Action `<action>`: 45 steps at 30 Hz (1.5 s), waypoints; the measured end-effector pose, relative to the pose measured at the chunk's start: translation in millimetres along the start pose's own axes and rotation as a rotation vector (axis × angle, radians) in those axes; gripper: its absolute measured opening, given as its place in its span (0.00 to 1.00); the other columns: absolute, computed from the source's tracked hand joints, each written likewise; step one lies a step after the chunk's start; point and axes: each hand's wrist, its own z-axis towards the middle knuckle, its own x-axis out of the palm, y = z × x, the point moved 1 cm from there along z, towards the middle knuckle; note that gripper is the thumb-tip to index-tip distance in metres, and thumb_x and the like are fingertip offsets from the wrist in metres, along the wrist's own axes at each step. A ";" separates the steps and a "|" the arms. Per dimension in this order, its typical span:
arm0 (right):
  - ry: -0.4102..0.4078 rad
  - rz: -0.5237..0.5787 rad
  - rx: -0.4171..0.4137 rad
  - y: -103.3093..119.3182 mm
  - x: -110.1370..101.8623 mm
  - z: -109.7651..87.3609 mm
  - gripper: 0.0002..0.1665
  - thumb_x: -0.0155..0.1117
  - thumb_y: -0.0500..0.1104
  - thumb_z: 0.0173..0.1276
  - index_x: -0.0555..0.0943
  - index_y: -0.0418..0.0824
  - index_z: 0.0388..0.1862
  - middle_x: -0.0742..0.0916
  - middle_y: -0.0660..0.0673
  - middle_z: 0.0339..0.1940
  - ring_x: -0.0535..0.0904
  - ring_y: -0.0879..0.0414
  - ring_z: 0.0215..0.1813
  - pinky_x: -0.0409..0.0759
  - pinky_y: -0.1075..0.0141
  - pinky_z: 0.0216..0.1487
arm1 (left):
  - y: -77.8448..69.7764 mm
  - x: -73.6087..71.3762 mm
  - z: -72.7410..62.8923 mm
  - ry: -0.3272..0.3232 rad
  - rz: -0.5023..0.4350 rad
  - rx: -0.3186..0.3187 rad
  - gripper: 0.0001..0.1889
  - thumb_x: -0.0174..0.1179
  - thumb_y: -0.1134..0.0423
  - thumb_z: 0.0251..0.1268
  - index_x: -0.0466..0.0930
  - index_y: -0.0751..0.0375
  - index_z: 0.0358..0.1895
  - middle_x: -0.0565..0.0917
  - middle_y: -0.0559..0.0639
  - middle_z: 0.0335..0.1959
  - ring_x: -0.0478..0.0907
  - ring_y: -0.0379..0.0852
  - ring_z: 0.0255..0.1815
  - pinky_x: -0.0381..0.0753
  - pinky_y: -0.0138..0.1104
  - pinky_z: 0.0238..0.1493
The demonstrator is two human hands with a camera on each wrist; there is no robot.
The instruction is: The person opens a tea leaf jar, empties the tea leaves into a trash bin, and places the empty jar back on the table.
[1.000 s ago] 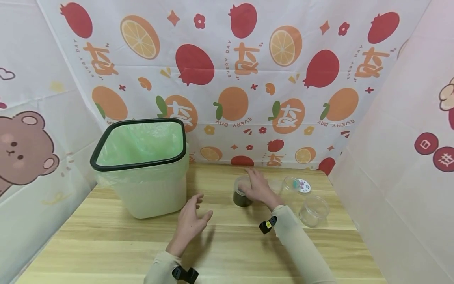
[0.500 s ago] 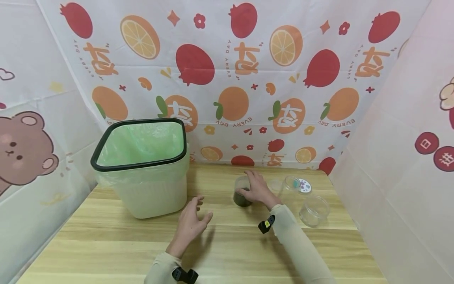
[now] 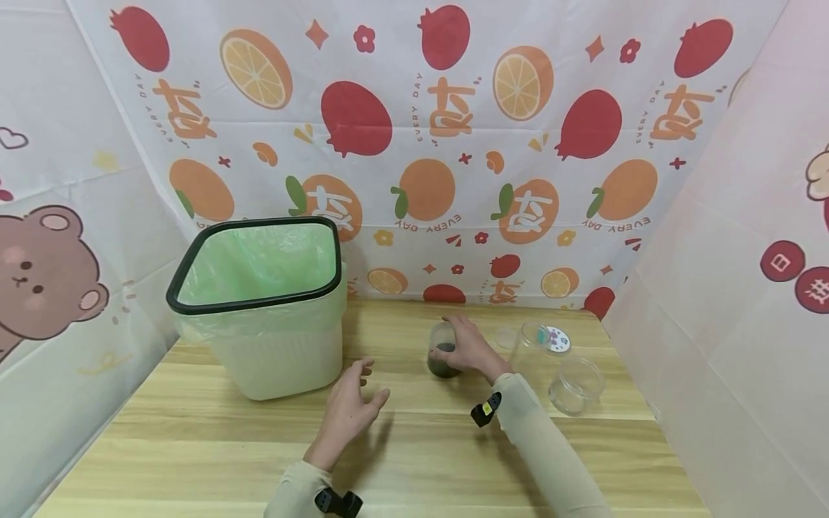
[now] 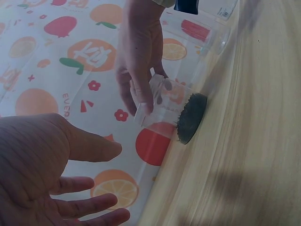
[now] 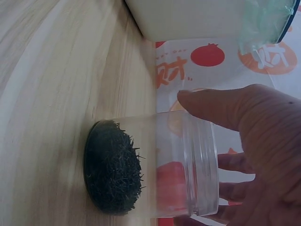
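A clear cylindrical jar (image 3: 438, 334) stands upright on the wooden table, near the back. Dark, dry shreds (image 5: 115, 169) fill its lower part. My right hand (image 3: 471, 349) holds this jar near its top. In the right wrist view, the thumb lies on one side of the clear ribbed lid or rim (image 5: 203, 162) and the other fingers go round behind. The left wrist view shows the same grip of the right hand (image 4: 141, 52). My left hand (image 3: 350, 406) hovers between the bin and the jar, fingers spread and slightly bent, holding nothing.
On the left stands a large bin (image 3: 285, 360) lined with a green bag under a black rim. Right of my right hand are a clear jar (image 3: 532, 345), a shorter clear jar (image 3: 575, 392) and a patterned round disc (image 3: 558, 339). Printed cloth (image 3: 414, 252) hangs behind the table (image 3: 414, 460).
My right hand has shifted slightly down along the jar's top, and its fingers sit closer round it. The left hand stays nearly still, and the jar has kept its place.
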 end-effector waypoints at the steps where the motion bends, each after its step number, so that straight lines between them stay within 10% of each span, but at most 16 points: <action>1: 0.000 -0.001 0.004 -0.1 0.0 0.5 0.49 0.74 0.53 0.64 0.63 0.40 0.78 0.72 0.35 0.75 0.68 0.36 0.74 0.74 0.40 0.68 | 0.0 0.1 0.4 0.001 0.002 -0.001 0.31 0.70 0.63 0.61 0.72 0.68 0.66 0.83 0.67 0.57 0.82 0.64 0.55 0.81 0.56 0.55; 23: -0.093 0.072 0.064 9.9 -18.4 0.6 0.47 0.75 0.53 0.63 0.65 0.45 0.77 0.74 0.38 0.73 0.74 0.40 0.68 0.78 0.39 0.64 | -9.7 3.1 6.3 0.006 -0.011 0.045 0.34 0.73 0.62 0.58 0.71 0.67 0.67 0.82 0.65 0.58 0.80 0.62 0.58 0.81 0.55 0.57; 45: -0.107 0.105 -0.063 57.3 -55.1 -16.9 0.49 0.73 0.60 0.62 0.65 0.50 0.78 0.74 0.44 0.75 0.74 0.43 0.72 0.76 0.41 0.68 | -40.3 -3.5 24.8 -0.021 -0.080 0.160 0.47 0.80 0.56 0.50 0.64 0.60 0.73 0.76 0.60 0.69 0.75 0.59 0.69 0.83 0.52 0.58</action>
